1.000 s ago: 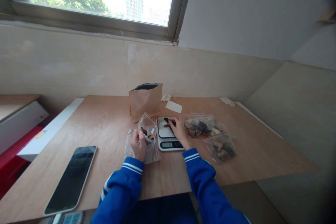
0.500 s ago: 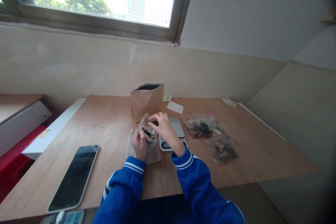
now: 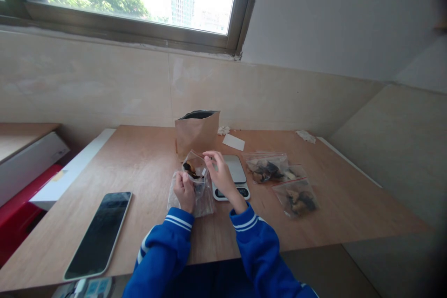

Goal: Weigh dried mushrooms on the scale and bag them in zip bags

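Clear zip bag (image 3: 194, 168) (dark pieces inside) between left hand (image 3: 184, 190) and right hand (image 3: 220, 173)

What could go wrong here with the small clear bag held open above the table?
The small clear plastic zip bag is pinched by the left hand while the right hand works at its mouth; the dark dried pieces could spill. The right forearm hangs over the white digital kitchen scale and might bump it.

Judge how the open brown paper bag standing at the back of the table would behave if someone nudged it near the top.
The brown paper bag stands upright on a narrow base with its mouth open, so it would probably tip rather than slide. Its walls look thin and creased, so they would likely buckle under a finger. How full it is cannot be seen, so its weight is uncertain.
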The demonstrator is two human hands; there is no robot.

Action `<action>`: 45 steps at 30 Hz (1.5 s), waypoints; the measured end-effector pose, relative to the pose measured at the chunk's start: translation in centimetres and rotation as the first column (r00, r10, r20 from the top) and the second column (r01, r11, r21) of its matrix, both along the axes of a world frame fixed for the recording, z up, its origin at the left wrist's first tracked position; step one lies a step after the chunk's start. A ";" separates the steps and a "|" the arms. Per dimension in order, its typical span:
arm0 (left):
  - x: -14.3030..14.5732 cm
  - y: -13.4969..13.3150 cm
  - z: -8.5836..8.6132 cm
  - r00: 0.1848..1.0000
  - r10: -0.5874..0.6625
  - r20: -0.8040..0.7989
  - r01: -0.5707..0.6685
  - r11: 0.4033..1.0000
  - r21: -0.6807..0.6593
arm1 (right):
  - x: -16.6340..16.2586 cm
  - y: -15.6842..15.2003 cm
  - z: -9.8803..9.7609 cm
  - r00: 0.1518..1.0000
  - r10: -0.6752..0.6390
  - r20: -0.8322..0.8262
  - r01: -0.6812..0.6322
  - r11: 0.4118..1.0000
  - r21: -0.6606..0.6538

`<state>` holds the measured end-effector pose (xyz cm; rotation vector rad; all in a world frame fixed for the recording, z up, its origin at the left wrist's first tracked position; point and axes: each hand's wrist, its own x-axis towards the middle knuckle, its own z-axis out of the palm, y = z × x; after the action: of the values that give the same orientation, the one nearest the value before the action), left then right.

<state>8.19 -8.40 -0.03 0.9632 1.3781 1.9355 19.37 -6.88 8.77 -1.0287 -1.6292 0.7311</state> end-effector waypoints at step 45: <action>0.3 -0.3 1.7 0.948 -0.296 -0.116 0.296 0.955 -0.010 | 8.1 -3.9 -5.1 0.923 -0.380 -0.063 0.376 0.924 -0.069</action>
<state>8.48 -8.74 1.72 1.2273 1.2081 1.6835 27.42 -10.81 3.71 -1.2952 -1.2968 0.5475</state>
